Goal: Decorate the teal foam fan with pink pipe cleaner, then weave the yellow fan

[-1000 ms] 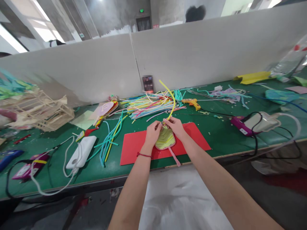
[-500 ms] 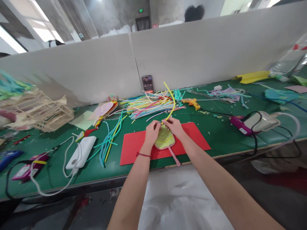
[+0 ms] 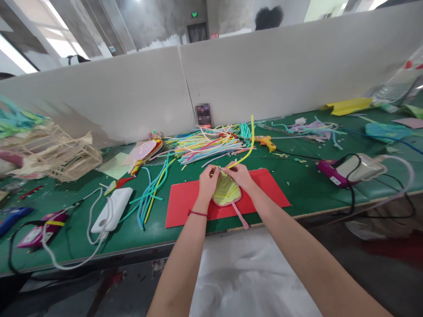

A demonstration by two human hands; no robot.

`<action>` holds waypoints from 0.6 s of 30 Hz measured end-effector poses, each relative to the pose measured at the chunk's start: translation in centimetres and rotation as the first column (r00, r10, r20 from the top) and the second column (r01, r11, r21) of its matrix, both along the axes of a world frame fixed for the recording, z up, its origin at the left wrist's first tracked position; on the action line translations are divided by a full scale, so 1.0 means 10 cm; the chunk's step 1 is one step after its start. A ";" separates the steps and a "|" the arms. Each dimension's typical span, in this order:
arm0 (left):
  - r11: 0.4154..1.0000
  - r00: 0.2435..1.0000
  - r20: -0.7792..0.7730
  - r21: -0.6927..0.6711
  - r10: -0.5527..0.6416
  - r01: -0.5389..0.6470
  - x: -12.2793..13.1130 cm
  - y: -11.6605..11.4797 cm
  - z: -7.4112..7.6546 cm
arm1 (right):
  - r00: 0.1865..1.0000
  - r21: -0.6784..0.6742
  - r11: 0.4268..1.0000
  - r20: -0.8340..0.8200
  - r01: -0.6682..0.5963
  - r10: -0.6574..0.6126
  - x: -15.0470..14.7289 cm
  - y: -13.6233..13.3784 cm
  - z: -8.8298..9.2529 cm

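A small fan [image 3: 228, 192] with a yellow-green ribbed face, pink edging and a pink handle lies over a red board [image 3: 185, 204]. My left hand [image 3: 209, 180] is closed in a pinch at the fan's upper left edge. At its upper right, my right hand [image 3: 238, 174] pinches a yellow pipe cleaner [image 3: 251, 140]. The free end of this strip bends up and away from me, over the pile behind. My fingers cover the spot where the strip meets the fan.
A pile of coloured pipe cleaners [image 3: 205, 145] lies behind the board, near an orange glue gun [image 3: 264, 141]. A white power bank [image 3: 112, 210] with cables sits at left, beside loose teal strips [image 3: 145, 193]. Wooden frames [image 3: 66, 154] stand far left; a purple device [image 3: 335, 174] lies right.
The yellow pipe cleaner's free end has swung to the right and now bends more sharply. Both hands remain at the fan's top edge, with only slight finger movement.
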State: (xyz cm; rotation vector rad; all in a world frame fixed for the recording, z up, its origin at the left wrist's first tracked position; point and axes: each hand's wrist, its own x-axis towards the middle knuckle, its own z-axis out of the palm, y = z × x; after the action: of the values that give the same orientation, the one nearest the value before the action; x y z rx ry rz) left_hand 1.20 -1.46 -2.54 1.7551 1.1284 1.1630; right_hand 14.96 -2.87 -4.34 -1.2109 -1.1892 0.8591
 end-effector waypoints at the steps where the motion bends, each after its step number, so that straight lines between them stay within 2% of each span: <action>1: 1.000 1.000 0.005 0.000 0.008 -0.008 0.00 0.00 0.00 | 1.000 0.000 1.000 -0.004 -0.002 0.002 0.00 0.00 0.00; 5: 1.000 0.999 0.024 -0.003 0.031 -0.031 -0.01 0.02 -0.02 | 1.000 0.000 1.000 -0.026 0.008 -0.008 0.00 0.01 0.00; 12: 0.998 0.999 -0.002 -0.038 -0.053 0.052 0.01 0.02 0.01 | 0.999 0.008 1.000 -0.046 0.018 -0.018 0.00 -0.01 0.02; 18: 0.998 0.999 0.002 -0.039 -0.048 0.048 0.02 0.01 0.02 | 0.999 0.002 1.000 -0.044 0.010 -0.010 0.00 -0.01 0.04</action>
State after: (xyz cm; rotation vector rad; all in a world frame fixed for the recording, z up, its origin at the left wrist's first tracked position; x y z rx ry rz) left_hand 1.38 -1.40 -2.34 1.7421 1.0951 1.1065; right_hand 14.96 -2.94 -3.94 -1.1894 -1.1478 0.8724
